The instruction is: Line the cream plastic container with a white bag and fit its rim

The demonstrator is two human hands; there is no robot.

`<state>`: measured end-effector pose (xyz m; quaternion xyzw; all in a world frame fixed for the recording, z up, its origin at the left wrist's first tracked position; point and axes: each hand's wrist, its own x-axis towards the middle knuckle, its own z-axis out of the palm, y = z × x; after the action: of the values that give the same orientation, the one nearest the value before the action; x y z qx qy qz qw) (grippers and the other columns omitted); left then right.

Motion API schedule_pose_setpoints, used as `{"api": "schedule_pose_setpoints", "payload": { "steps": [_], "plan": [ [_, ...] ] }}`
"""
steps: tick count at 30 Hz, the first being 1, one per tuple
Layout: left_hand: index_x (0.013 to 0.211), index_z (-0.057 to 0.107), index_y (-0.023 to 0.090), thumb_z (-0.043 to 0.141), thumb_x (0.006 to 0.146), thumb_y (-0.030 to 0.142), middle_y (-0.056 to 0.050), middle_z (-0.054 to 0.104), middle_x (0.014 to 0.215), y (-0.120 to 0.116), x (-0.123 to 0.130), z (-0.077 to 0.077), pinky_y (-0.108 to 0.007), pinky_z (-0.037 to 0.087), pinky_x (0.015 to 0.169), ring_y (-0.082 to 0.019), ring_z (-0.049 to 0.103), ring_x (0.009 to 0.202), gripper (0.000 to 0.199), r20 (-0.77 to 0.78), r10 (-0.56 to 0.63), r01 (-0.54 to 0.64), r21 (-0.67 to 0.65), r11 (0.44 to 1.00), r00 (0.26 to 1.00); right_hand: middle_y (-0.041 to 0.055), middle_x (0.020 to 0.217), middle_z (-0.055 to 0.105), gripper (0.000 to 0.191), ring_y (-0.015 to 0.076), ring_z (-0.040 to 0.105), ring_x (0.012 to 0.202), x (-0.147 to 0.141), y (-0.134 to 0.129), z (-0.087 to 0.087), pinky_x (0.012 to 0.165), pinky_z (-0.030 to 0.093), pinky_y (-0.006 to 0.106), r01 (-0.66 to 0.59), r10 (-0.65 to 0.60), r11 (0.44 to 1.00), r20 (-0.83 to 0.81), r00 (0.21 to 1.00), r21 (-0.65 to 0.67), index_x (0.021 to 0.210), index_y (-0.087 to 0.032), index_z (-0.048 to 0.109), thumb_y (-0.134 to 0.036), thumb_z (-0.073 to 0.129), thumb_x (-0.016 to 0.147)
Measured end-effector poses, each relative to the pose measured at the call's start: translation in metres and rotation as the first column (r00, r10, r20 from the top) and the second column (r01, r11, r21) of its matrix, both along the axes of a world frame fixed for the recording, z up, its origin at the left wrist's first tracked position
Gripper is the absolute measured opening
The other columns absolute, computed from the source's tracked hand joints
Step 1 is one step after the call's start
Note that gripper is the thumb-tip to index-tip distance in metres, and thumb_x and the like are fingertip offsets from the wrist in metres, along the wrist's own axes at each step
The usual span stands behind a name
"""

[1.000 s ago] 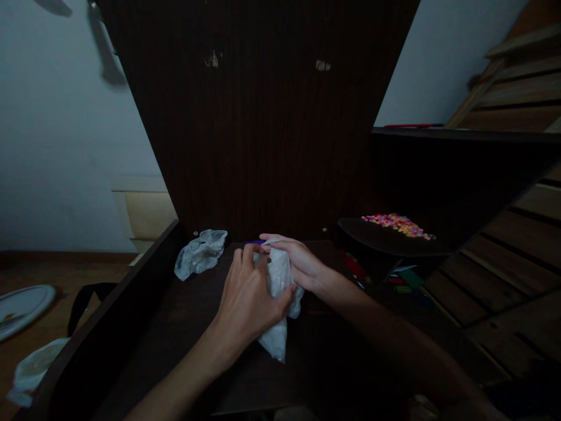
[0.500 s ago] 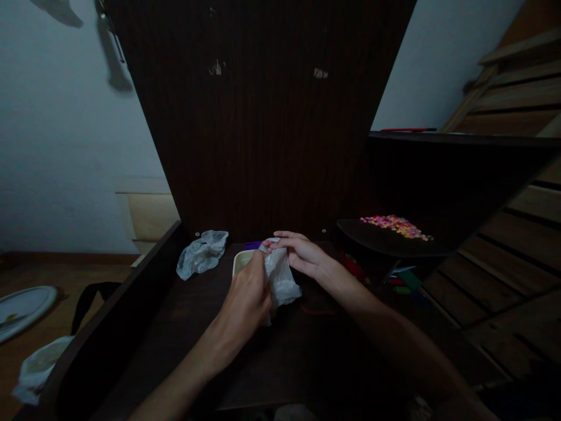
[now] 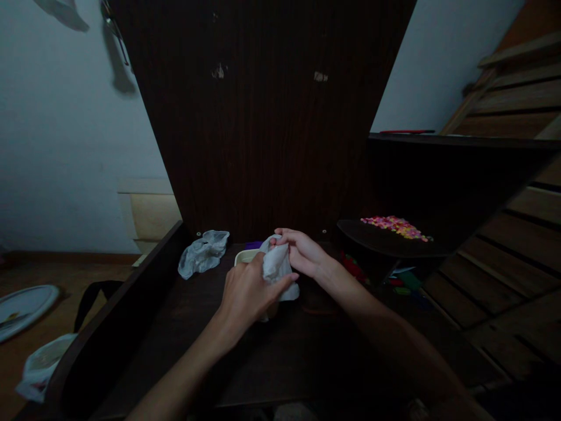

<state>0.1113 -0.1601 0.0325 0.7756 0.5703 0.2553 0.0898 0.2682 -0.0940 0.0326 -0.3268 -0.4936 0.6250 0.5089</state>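
Note:
A crumpled whitish plastic bag [image 3: 279, 264] hangs between my two hands above the dark desk. Around its left side and bottom is my left hand [image 3: 254, 286], its thumb stretched across the front of the bag. My right hand [image 3: 303, 251] pinches the bag's upper edge with bent fingers. Partly hidden behind my left hand is a pale container [image 3: 245, 255], with a purple item [image 3: 253, 245] just behind it. Another crumpled clear bag [image 3: 204, 254] lies to the left on the desk.
A rounded shelf [image 3: 377, 241] on the right bears a heap of pink and yellow pieces [image 3: 398, 227]. Red and green items lie below it. The desk's raised side edge [image 3: 118, 304] runs along the left, with a white lid-like disc [image 3: 26, 310] beyond, lower down.
My left hand has opened from a fist-like grip, its thumb now reaching right across the bag. The bag has bunched up, and my right fingers remain at its top.

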Motion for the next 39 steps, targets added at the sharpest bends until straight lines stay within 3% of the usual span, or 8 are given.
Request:
{"api": "schedule_pose_setpoints", "payload": {
  "steps": [6,9,14,20,27,32,35,39],
  "plan": [
    [0.116,0.063,0.018,0.056,0.083,0.010,-0.011,0.072,0.100,0.004,-0.005,-0.005,-0.037,0.054,0.078,-0.029,0.070,0.093,0.034,-0.040,-0.166,0.170,0.137,0.976,0.985,0.0012,0.074,0.071,0.038,0.0147,0.066,0.072,-0.002,-0.001,0.005,0.068,0.052,0.025,-0.052,0.041,0.989,-0.079,0.996,-0.138,0.090,-0.018,0.060,-0.009,0.073,0.055],
    [0.114,0.060,0.015,0.055,0.078,0.005,-0.013,0.068,0.108,0.004,-0.010,-0.007,-0.041,0.055,0.083,-0.030,0.066,0.102,0.038,0.012,-0.261,0.250,0.242,0.937,0.965,0.0006,0.074,0.071,0.040,0.0139,0.066,0.069,0.002,0.001,0.006,0.063,0.050,0.023,-0.028,0.033,0.990,0.038,0.999,-0.141,0.092,-0.018,0.060,-0.009,0.073,0.056],
    [0.135,0.046,0.015,0.051,0.077,0.002,-0.014,0.070,0.114,0.001,-0.023,-0.005,-0.039,0.057,0.081,-0.026,0.070,0.095,0.059,0.112,-0.348,0.325,0.183,0.928,0.931,-0.0043,0.067,0.067,0.046,0.0096,0.058,0.059,0.006,0.004,0.006,0.051,0.041,0.018,0.020,0.009,0.990,0.202,0.979,-0.142,0.093,-0.019,0.059,-0.007,0.074,0.051],
    [0.152,0.039,0.029,0.045,0.074,-0.004,-0.009,0.068,0.121,0.003,-0.043,0.003,-0.040,0.056,0.089,-0.025,0.068,0.103,0.085,-0.163,-0.428,0.449,0.134,0.883,0.889,-0.0070,0.059,0.059,0.041,0.0046,0.043,0.044,0.008,0.007,0.006,0.039,0.017,0.015,-0.058,0.093,0.982,0.191,0.977,-0.181,0.092,-0.020,0.053,-0.009,0.065,0.054],
    [0.137,0.060,0.024,0.045,0.083,0.001,-0.009,0.066,0.100,0.019,-0.065,0.008,-0.040,0.054,0.085,-0.025,0.063,0.092,0.061,-0.354,-0.481,0.551,0.126,0.825,0.802,-0.0109,0.053,0.048,0.037,0.0022,0.029,0.039,0.011,0.006,0.012,0.039,0.012,0.015,-0.201,0.227,0.953,0.092,0.970,-0.229,0.086,-0.022,0.047,-0.006,0.057,0.054],
    [0.121,0.068,0.018,0.051,0.095,0.026,-0.010,0.066,0.102,0.024,-0.069,0.014,-0.040,0.051,0.089,-0.026,0.062,0.096,0.032,-0.274,-0.539,0.589,0.153,0.793,0.796,-0.0098,0.055,0.049,0.031,0.0031,0.030,0.042,0.009,0.005,0.010,0.039,0.012,0.015,-0.192,0.214,0.968,0.132,0.968,-0.163,0.083,-0.021,0.050,-0.011,0.060,0.056],
    [0.100,0.073,0.017,0.051,0.099,0.042,-0.008,0.064,0.090,0.031,-0.067,0.013,-0.036,0.049,0.080,-0.024,0.061,0.088,0.033,-0.217,-0.506,0.547,0.216,0.809,0.835,-0.0087,0.060,0.050,0.031,0.0046,0.037,0.046,0.007,0.002,0.012,0.040,0.015,0.015,-0.185,0.201,0.976,0.163,0.966,-0.111,0.083,-0.021,0.053,-0.012,0.063,0.055],
    [0.088,0.071,0.018,0.049,0.103,0.037,-0.004,0.065,0.083,0.048,-0.071,0.010,-0.031,0.047,0.076,-0.019,0.061,0.082,0.032,-0.082,-0.552,0.555,0.221,0.802,0.830,-0.0088,0.061,0.052,0.031,0.0055,0.041,0.049,0.004,-0.003,0.015,0.042,0.020,0.016,-0.178,0.190,0.981,0.240,0.952,-0.073,0.082,-0.021,0.052,-0.013,0.069,0.057]
  ]
}}
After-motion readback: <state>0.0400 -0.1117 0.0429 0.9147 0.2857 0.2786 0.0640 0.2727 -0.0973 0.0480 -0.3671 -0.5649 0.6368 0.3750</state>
